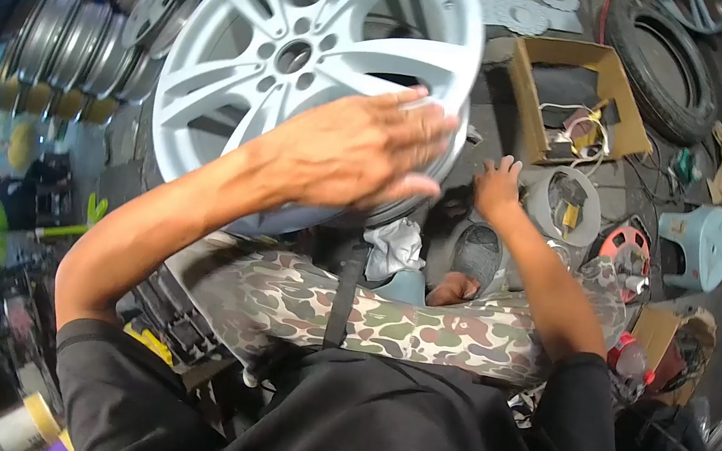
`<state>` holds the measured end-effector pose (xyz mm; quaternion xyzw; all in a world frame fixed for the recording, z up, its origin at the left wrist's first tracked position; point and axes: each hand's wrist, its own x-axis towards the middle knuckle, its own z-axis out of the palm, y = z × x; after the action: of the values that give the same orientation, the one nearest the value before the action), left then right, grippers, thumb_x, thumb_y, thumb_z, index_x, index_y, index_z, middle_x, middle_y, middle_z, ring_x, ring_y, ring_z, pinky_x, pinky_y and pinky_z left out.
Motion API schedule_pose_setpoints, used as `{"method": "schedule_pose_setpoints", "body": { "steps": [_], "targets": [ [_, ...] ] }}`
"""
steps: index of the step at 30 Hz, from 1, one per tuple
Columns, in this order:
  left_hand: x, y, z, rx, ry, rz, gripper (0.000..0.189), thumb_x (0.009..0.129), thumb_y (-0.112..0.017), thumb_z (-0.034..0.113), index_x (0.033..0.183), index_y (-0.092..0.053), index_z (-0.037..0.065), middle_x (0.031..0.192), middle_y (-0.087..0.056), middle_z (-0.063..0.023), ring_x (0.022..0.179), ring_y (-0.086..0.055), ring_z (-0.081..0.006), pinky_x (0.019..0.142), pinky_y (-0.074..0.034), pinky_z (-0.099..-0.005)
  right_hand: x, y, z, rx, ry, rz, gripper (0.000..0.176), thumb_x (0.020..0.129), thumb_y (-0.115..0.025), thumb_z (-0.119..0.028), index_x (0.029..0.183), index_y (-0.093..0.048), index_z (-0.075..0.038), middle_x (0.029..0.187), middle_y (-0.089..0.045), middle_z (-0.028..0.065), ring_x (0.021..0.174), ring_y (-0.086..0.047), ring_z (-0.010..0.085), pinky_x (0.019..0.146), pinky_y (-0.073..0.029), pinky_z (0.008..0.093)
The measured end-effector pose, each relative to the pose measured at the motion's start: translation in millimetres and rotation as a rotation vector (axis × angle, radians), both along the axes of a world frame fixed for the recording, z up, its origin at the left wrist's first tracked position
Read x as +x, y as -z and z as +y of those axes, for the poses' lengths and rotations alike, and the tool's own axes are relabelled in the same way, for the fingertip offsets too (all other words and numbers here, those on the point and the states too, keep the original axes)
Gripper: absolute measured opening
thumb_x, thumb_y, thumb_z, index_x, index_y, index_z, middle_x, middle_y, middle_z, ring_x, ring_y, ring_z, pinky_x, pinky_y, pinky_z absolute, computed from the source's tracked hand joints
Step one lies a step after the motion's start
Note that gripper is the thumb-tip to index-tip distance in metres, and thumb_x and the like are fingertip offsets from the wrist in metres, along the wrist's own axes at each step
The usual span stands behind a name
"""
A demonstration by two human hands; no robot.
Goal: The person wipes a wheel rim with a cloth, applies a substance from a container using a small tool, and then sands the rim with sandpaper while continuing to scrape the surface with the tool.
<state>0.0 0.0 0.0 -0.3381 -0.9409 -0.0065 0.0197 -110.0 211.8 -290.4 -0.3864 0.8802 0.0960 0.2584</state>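
One white alloy car wheel (330, 64) is in front of the person, to the left of the middle. The left hand (354, 151) is over its near right part, back of the hand up, fingers stretched out and a little apart. They are blurry, so I cannot tell if they touch the wheel or have something under them. The right hand (497, 190) is to the right of the wheel, just beside a round tub (589, 194). Its fingers are a bit bent and apart; I cannot tell if they have hold of anything. Farther back, an open cardboard box (524, 105) has cords in it. A black tire (684, 121) lies at the far right.
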Motion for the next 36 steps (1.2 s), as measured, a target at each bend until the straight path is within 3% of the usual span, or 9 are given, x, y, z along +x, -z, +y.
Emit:
{"method": "schedule_pose_setpoints", "body": {
  "steps": [2,6,9,11,19,26,29,31,36],
  "targets": [
    [19,-24,17,0.159,-0.002,-0.059,0.034,0.097,-0.066,0.031,0.101,-0.076,-0.001,0.107,-0.075,-0.0151,0.106,-0.072,-0.0284,0.111,-0.049,-0.0447,29,3,15,0.041,-0.214,0.258,0.050,0.083,-0.073,-0.049,0.124,-0.073,-0.020,0.136,-0.059,0.0105,0.137,-0.044,0.0398,0.108,-0.035,0.0584],
    [51,-43,-67,0.286,-0.306,0.032,0.024,0.100,-0.057,0.015,0.095,-0.077,0.001,0.087,-0.075,-0.0121,0.085,-0.074,-0.0302,0.100,-0.056,-0.0447,116,40,-48,0.085,-0.430,-0.281,0.073,0.076,-0.080,-0.057,0.132,-0.066,-0.013,0.142,-0.058,0.0170,0.118,-0.065,0.0363,0.092,-0.050,0.0525],
    [47,-26,-104,0.694,-0.474,0.524,0.042,0.108,-0.052,0.023,0.083,-0.076,-0.001,0.071,-0.071,-0.0108,0.069,-0.070,-0.0190,0.070,-0.056,-0.0312,145,30,-59,0.151,-0.544,-0.129,0.066,0.086,-0.075,-0.047,0.140,-0.060,-0.014,0.139,-0.059,0.0212,0.113,-0.068,0.0315,0.085,-0.053,0.0450],
    [55,-23,-131,0.914,-0.668,0.539,0.056,0.111,-0.043,0.031,0.084,-0.078,-0.003,0.076,-0.075,-0.0126,0.074,-0.072,-0.0164,0.073,-0.056,-0.0297,163,118,-56,0.094,-0.629,0.000,0.045,0.095,-0.063,-0.031,0.137,-0.062,-0.015,0.135,-0.062,0.0200,0.109,-0.070,0.0301,0.082,-0.052,0.0429],
    [103,-2,-213,1.284,-1.012,0.478,0.062,0.110,-0.044,0.041,0.083,-0.075,-0.005,0.076,-0.074,-0.0139,0.071,-0.073,-0.0200,0.072,-0.058,-0.0304,121,85,-61,-0.346,-0.656,-0.030,0.045,0.090,-0.057,-0.028,0.130,-0.064,-0.008,0.094,-0.070,0.0143,0.090,-0.067,0.0286,0.077,-0.052,0.0443],
    [112,23,-110,0.837,-0.619,0.130,0.013,0.090,-0.076,0.019,0.088,-0.078,0.006,0.077,-0.073,-0.0084,0.069,-0.069,-0.0181,0.061,-0.052,-0.0319,134,86,-56,-0.165,-0.318,-0.144,0.058,0.091,-0.057,-0.037,0.139,-0.055,-0.003,0.134,-0.057,0.0265,0.125,-0.054,0.0369,0.107,-0.044,0.0466],
    [114,56,-49,0.674,-0.479,0.142,0.033,0.089,-0.076,0.033,0.100,-0.071,0.003,0.082,-0.065,-0.0082,0.074,-0.068,-0.0242,0.061,-0.053,-0.0366,125,270,-35,-1.033,0.370,-1.120,0.057,0.089,-0.060,-0.036,0.136,-0.058,-0.003,0.139,-0.056,0.0263,0.129,-0.053,0.0334,0.108,-0.043,0.0432],
    [117,70,-21,0.350,-0.597,0.230,0.035,0.091,-0.071,0.035,0.098,-0.066,0.000,0.082,-0.061,-0.0085,0.077,-0.066,-0.0251,0.062,-0.054,-0.0373,123,195,-49,-0.737,0.079,-0.600,0.056,0.089,-0.061,-0.036,0.135,-0.059,-0.004,0.136,-0.058,0.0259,0.127,-0.055,0.0324,0.107,-0.044,0.0432],
    [103,96,-19,0.259,-0.646,0.359,0.020,0.081,-0.069,0.021,0.084,-0.066,0.002,0.079,-0.062,-0.0091,0.075,-0.067,-0.0229,0.060,-0.054,-0.0336,134,152,-63,-0.638,-0.058,-0.488,0.054,0.089,-0.064,-0.034,0.134,-0.060,-0.004,0.130,-0.062,0.0249,0.123,-0.059,0.0297,0.103,-0.046,0.0433]
  ]
}}
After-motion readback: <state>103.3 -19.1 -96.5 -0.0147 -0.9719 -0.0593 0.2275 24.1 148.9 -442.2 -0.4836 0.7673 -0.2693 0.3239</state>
